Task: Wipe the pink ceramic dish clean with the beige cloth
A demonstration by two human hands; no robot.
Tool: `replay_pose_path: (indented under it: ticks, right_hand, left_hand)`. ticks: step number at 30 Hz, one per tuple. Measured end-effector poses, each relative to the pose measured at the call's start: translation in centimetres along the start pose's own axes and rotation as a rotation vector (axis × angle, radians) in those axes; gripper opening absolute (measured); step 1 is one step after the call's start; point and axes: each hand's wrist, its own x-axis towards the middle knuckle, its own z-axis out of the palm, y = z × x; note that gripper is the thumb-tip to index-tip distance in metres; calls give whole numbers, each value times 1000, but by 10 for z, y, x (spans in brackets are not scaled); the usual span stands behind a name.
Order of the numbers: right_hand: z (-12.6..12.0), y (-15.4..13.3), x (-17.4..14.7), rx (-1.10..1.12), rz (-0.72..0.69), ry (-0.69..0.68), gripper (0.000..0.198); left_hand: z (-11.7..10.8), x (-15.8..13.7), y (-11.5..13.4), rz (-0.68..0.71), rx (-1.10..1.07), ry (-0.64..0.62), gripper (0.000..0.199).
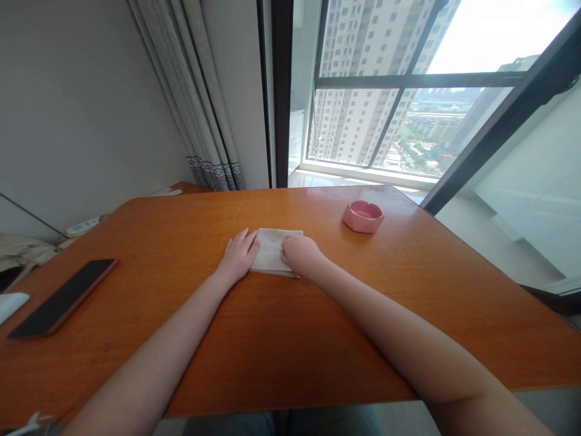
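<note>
A folded white cloth (271,251) lies flat on the wooden table, its layers showing along the near edge. My left hand (239,253) rests flat at the cloth's left side, fingers stretched forward and fingertips touching its edge. On the right side of the cloth, my right hand (300,253) is closed, with its fingers curled in against the fabric. Its fingertips are mostly hidden under the hand.
A pink ashtray (363,217) stands on the wooden table (204,363), to the right and beyond my right hand. A long black-topped slab (63,298) lies at the left. Behind the table are a grey curtain (195,97) and a large window.
</note>
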Motion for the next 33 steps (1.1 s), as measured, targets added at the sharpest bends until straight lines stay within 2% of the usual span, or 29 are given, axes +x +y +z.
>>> replay_pose_path:
  ticks: [5,10,14,16,18,22,25,28,29,31,33]
  right_hand:
    - [-9,28,-5,-55,181,-84,15]
    - [-15,63,-33,-104,272,-118,16]
    - [-17,116,-68,-192,308,-143,26]
    - [-16,150,-85,-232,349,-85,37]
    - [-13,182,-100,-260,386,-48,41]
    - [-10,216,-119,-264,329,-55,40]
    - [-16,213,-120,-264,376,-81,39]
    - [-27,187,-111,-283,424,-87,34]
    - [-30,174,-106,-283,398,-67,32]
    - [-32,143,-94,-218,260,23,27]
    - [-24,109,-78,-41,147,82,26]
  left_hand:
    - [0,-5,6,72,51,-28,57]
    - [-1,-6,6,86,82,-23,56]
    - [1,-7,6,74,99,-55,56]
    - [2,-7,6,79,95,-56,56]
    - [2,-8,5,81,91,-53,55]
    - [1,-8,5,77,102,-79,57]
    - [0,-8,5,76,117,-103,58]
    - [1,-8,5,80,132,-95,56]
    - [2,-8,4,84,135,-87,55]
    - [3,-8,4,92,133,-73,53]
    - [3,-8,4,98,127,-62,52]
